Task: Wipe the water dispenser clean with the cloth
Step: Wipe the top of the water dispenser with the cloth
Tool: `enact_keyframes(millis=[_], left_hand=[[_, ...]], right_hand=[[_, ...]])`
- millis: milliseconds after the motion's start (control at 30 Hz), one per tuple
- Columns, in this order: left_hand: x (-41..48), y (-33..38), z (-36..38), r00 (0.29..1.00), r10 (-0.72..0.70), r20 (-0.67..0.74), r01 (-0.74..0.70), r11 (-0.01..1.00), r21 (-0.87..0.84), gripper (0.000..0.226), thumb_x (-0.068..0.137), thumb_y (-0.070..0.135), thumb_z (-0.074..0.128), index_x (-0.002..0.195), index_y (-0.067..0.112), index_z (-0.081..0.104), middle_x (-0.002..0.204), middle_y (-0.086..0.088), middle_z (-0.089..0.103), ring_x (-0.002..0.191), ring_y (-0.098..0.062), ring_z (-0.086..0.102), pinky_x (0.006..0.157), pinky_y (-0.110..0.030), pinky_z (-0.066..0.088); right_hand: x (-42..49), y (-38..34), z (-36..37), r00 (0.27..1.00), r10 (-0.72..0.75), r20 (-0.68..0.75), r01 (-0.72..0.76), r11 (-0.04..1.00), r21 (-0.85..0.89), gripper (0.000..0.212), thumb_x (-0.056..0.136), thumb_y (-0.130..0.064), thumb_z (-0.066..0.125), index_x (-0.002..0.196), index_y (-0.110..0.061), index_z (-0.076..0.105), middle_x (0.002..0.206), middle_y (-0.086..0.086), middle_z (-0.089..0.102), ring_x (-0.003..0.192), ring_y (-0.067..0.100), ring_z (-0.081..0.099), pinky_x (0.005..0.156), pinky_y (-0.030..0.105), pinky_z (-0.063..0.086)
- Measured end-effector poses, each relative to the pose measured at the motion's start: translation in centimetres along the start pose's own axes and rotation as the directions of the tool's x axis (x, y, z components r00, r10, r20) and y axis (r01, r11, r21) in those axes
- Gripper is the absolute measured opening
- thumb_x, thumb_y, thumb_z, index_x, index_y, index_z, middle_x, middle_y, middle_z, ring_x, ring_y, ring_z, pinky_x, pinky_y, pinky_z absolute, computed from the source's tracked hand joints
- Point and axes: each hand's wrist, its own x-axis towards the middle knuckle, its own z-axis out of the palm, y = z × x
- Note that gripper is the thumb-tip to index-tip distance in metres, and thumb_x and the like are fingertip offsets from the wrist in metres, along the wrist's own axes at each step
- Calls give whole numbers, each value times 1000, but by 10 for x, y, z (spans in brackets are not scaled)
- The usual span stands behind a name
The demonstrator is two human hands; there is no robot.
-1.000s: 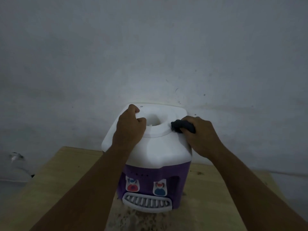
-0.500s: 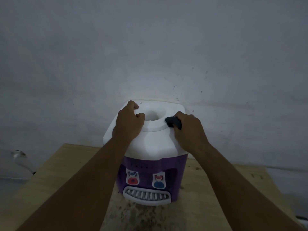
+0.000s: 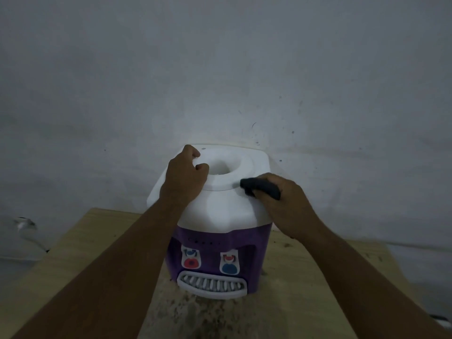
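A small water dispenser (image 3: 220, 211) with a white top and purple body stands on a wooden table, against the wall. Its front has a red tap, a blue tap and a white drip grille. My left hand (image 3: 183, 177) rests on the left of the white top, fingers curled at the rim of the round opening. My right hand (image 3: 283, 204) grips a dark bunched cloth (image 3: 260, 189) and presses it to the white top's right shoulder, just below the raised ring.
The wooden table (image 3: 305, 289) has dark stains in front of the dispenser. A grey marked wall (image 3: 220, 69) rises right behind it. A pale cable or plug (image 3: 24, 225) hangs at the left by the table edge.
My right hand has slid the cloth from beside the opening's ring down and to the right, onto the top's shoulder. My left hand has stayed by the opening.
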Motion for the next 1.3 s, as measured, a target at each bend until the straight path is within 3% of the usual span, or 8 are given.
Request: enact_keyframes(millis=[133, 300, 533, 667, 833, 933, 1100, 1300], left_hand=[[0, -1, 1, 1000, -1, -5, 1, 1000, 0, 25, 81, 17, 55, 106, 18, 55, 94, 6, 59, 87, -16, 54, 78, -28, 43], [-1, 0, 1, 1000, -1, -4, 1, 1000, 3, 25, 82, 17, 55, 107, 18, 55, 96, 5, 59, 86, -15, 53, 77, -26, 41], [-1, -1, -1, 1000, 2, -2, -2, 1000, -2, 25, 81, 18, 56, 106, 18, 56, 95, 4, 63, 91, -19, 58, 82, -32, 48], [-1, 1, 0, 1000, -2, -2, 2, 1000, -5, 24, 81, 17, 55, 105, 19, 55, 93, 5, 60, 89, -19, 58, 81, -32, 49], [-1, -1, 1, 1000, 10, -4, -10, 1000, -2, 24, 81, 17, 56, 105, 18, 55, 95, 3, 62, 86, -17, 56, 79, -30, 47], [-1, -1, 0, 1000, 17, -5, -17, 1000, -6, 24, 81, 17, 56, 106, 18, 56, 95, 3, 63, 88, -18, 57, 81, -30, 47], [0, -1, 1, 1000, 9, -9, -9, 1000, -12, 24, 81, 16, 57, 105, 17, 56, 95, 5, 61, 89, -16, 56, 80, -26, 42], [1, -3, 1, 1000, 8, 1, -8, 1000, -15, 23, 82, 17, 57, 105, 18, 55, 97, 4, 61, 87, -17, 56, 79, -27, 45]], right_hand=[[12, -6, 26, 984, -52, -172, 17, 980, -199, 16, 93, -18, 58, 97, -22, 73, 92, -10, 67, 84, 7, 58, 70, 11, 41], [-9, -18, 39, 955, -297, 14, 294, 939, -176, 24, 84, -9, 66, 101, -25, 75, 99, -8, 69, 94, 5, 54, 82, 14, 40], [2, -6, 14, 991, -126, -44, 115, 972, -205, 25, 95, -16, 56, 106, -32, 71, 92, -17, 64, 87, 2, 55, 72, 7, 40], [9, 0, 37, 977, -177, -115, 113, 899, -423, 31, 88, -12, 50, 102, -26, 73, 89, -3, 65, 86, 19, 56, 73, 31, 47], [-17, -9, 37, 940, -341, -24, 331, 924, -192, 21, 85, -13, 62, 97, -25, 74, 91, -9, 67, 88, 10, 57, 78, 27, 45], [-17, -11, 18, 980, -195, 30, 192, 978, 80, 21, 88, -21, 60, 101, -30, 73, 97, -16, 68, 93, 3, 61, 79, 17, 46], [4, -6, 32, 961, 40, -274, -50, 998, -28, 16, 97, -24, 54, 103, -26, 68, 92, -12, 65, 85, 4, 59, 66, 6, 40], [-4, -17, 57, 938, -346, 15, 336, 897, -288, 25, 88, -14, 59, 106, -23, 74, 98, -4, 69, 94, 12, 56, 86, 20, 38]])
